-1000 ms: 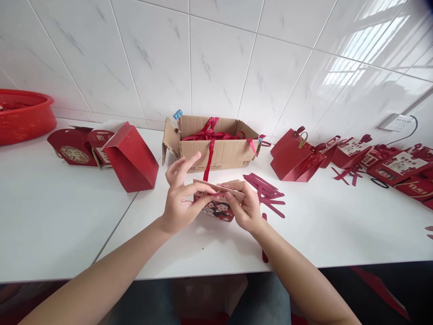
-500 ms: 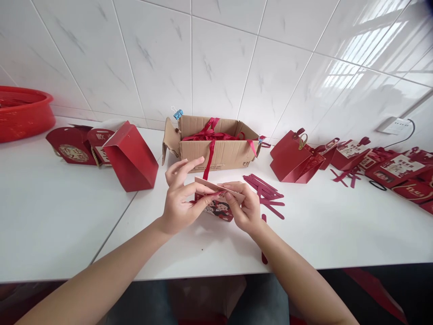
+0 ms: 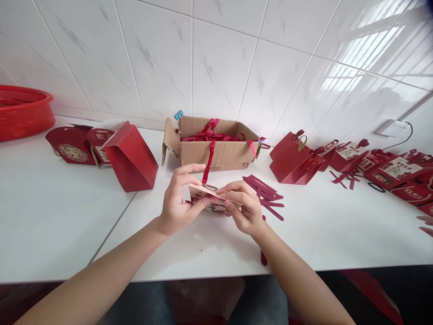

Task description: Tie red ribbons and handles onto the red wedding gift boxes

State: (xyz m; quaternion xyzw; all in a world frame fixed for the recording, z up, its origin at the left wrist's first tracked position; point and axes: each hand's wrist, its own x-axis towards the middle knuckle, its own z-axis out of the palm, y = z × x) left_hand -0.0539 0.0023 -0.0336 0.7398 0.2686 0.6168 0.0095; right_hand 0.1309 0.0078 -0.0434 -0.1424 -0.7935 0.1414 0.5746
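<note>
Head view, with clock directions taken from the printed box (image 3: 219, 209) at the middle of the table (image 3: 162, 257): both hands grasp that box at its pale upper flap, the left hand (image 3: 181, 198) pinching it between thumb and forefinger with the other fingers raised, the right hand (image 3: 244, 205) holding it between thumb and bent fingers. What the box holds, if anything, is hidden by the flap and fingers. At twelve o'clock, just beyond it, stands an open carton (image 3: 230, 155) heaped with red ribbons (image 3: 206, 136); one ribbon end (image 3: 209, 162) hangs over its front wall and down to just behind the printed box. A blue clip (image 3: 178, 114) grips the carton's back left corner. Strips (image 3: 265, 190) lie in a loose pile just before three o'clock, and a single strip (image 3: 264, 257) lies at four, partly behind the right forearm. Towards ten o'clock, a plain red box (image 3: 133, 162) stands near two patterned boxes (image 3: 76, 152), and farther out a red basin (image 3: 27, 118) holds red things too indistinct to name. At two o'clock a red bag (image 3: 288, 158) with a looped handle stands near the wall; its contents cannot be made out. More red boxes (image 3: 402, 169) crowd towards three o'clock, where another person's fingers (image 3: 426, 220) enter at the edge.
</note>
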